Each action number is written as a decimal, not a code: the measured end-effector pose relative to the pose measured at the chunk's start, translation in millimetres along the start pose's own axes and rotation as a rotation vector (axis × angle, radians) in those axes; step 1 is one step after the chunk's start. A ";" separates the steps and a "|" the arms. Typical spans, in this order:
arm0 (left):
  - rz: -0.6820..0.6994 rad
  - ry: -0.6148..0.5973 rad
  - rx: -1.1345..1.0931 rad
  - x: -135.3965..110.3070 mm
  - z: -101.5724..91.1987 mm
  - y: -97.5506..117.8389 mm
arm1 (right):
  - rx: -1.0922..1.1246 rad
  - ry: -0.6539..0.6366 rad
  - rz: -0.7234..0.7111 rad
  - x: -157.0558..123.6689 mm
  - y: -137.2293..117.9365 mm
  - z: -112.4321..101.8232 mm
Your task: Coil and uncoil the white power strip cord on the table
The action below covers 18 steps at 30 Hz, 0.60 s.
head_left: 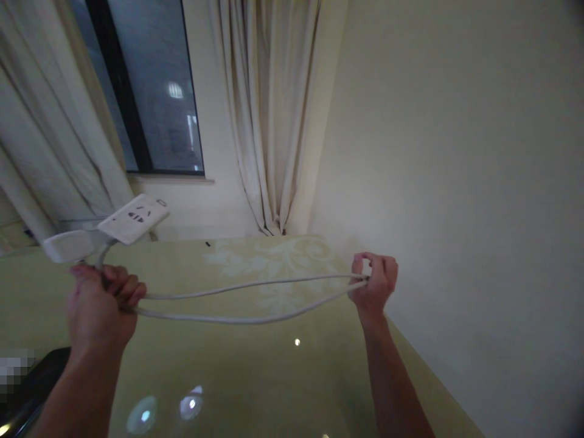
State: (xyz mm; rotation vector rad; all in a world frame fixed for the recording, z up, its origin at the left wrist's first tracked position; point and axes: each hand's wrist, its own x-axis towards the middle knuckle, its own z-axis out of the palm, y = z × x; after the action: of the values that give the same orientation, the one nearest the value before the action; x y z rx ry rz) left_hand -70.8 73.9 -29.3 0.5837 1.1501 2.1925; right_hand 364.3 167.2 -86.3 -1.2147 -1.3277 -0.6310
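Note:
A white extension cord is stretched between my two hands above the table. My left hand is closed round the cord near its two ends. Above that fist stick out a white power strip with its socket holes facing me and a white plug. Two strands of the white cord run across to the right, sagging a little. My right hand is closed on the far end of the loop, its fingers curled round the strands. The cord inside each fist is hidden.
Below my hands lies a glossy pale green table with a leaf pattern and light reflections. A white wall borders it on the right. Curtains hang by a window. A dark object sits at the lower left.

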 end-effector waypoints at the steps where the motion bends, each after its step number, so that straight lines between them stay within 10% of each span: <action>1: -0.015 -0.014 -0.017 -1.0 0.7 -1.0 | -0.017 -0.010 0.014 0.6 0.2 -1.9; 8: -0.221 -0.187 -0.089 -7.5 5.0 -21.7 | 0.080 -0.679 0.371 -10.4 -21.0 4.6; 18: -0.064 -0.560 0.188 -6.0 -8.4 -52.6 | 1.239 -1.312 0.492 -26.4 -70.6 12.0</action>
State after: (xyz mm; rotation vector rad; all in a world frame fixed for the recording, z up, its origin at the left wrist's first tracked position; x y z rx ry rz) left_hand -56.1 88.8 -78.6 1.1360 1.0473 1.7094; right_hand 290.5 148.6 -92.5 -0.7025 -1.8013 1.4409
